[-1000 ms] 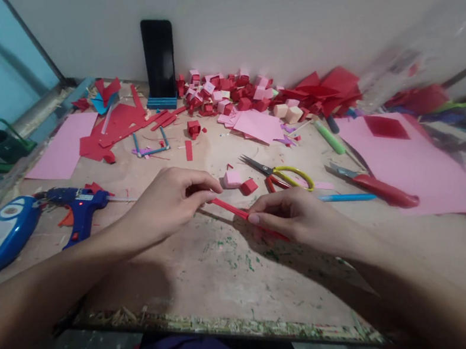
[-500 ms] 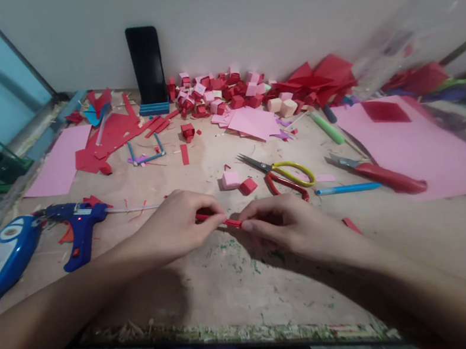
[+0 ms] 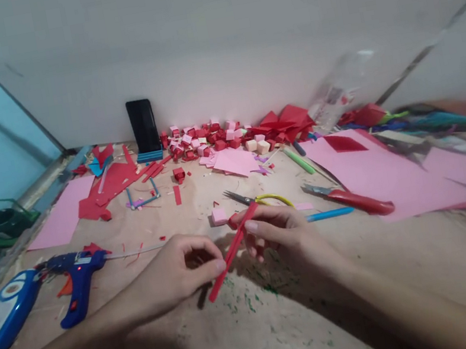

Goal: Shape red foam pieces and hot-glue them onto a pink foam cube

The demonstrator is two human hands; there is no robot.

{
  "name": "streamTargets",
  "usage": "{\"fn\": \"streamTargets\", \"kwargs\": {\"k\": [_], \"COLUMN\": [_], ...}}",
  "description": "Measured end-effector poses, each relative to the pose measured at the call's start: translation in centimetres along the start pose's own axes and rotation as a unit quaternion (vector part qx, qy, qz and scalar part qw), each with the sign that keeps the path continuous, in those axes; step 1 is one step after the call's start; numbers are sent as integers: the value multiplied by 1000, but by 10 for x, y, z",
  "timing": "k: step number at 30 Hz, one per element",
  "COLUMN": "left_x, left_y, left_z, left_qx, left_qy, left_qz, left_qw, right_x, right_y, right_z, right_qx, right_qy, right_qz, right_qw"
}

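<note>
A narrow folded red paper strip (image 3: 234, 251) slants between my hands above the table. Its upper end is pinched between the thumb and fingers of my right hand (image 3: 285, 230). Lower down, my left hand (image 3: 188, 266) has its thumb and forefinger closed on the strip's side. Just beyond the hands sits a small pink paper cube (image 3: 219, 216), and a red paper piece beside it is partly hidden by the strip and fingers. Scissors with yellow and red handles (image 3: 274, 198) lie behind my right hand, which covers part of them.
At left lie a blue glue gun (image 3: 78, 280) and a blue-white device (image 3: 9, 316). A phone (image 3: 143, 127) stands at the back beside heaped red and pink paper cubes (image 3: 209, 141). Red-handled cutters (image 3: 354, 199), a blue pen (image 3: 329, 214) and pink sheets (image 3: 395, 176) are at right.
The strip has turned from nearly level, mostly covered by fingers, to a steep slant with its length showing. My right hand has risen relative to the left. The camera view has tilted upward.
</note>
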State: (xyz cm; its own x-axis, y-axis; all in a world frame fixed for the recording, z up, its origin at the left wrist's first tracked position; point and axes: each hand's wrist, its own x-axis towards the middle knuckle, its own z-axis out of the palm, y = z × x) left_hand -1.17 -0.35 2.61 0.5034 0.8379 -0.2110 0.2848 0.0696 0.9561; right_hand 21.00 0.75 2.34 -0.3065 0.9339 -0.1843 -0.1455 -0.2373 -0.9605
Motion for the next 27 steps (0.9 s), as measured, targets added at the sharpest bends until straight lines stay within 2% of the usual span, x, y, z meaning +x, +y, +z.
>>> {"fn": "streamTargets", "kwargs": {"k": [2, 6, 8, 10, 14, 19, 22, 24, 27], "left_x": [-2, -3, -3, -2, -1, 0, -1, -2, -1], "left_y": [3, 3, 1, 0, -4, -5, -4, -3, -4], "left_z": [0, -1, -1, -1, 2, 2, 0, -1, -1], "left_qx": [30, 14, -21, -47, -55, -66, -62, -38, -18], "left_qy": [-13, 45, 57, 46, 39, 60, 42, 25, 15], "left_qz": [8, 43, 53, 42, 22, 21, 13, 18, 26], "left_qw": [999, 998, 997, 997, 997, 996, 997, 999, 999], "right_x": [-3, -9, -11, -12, -12, -15, -16, -15, -10], "right_y": [1, 5, 6, 7, 9, 14, 14, 10, 4], "right_z": [4, 11, 14, 16, 19, 26, 28, 25, 16], "right_qx": [7, -11, -26, -41, -57, -10, -19, -79, -182], "right_qy": [-22, -114, -148, -165, -161, -105, -70, -79, -138], "right_qz": [37, 125, 143, 147, 148, 145, 113, 93, 76], "right_qw": [999, 985, 978, 974, 974, 984, 991, 989, 971]}}
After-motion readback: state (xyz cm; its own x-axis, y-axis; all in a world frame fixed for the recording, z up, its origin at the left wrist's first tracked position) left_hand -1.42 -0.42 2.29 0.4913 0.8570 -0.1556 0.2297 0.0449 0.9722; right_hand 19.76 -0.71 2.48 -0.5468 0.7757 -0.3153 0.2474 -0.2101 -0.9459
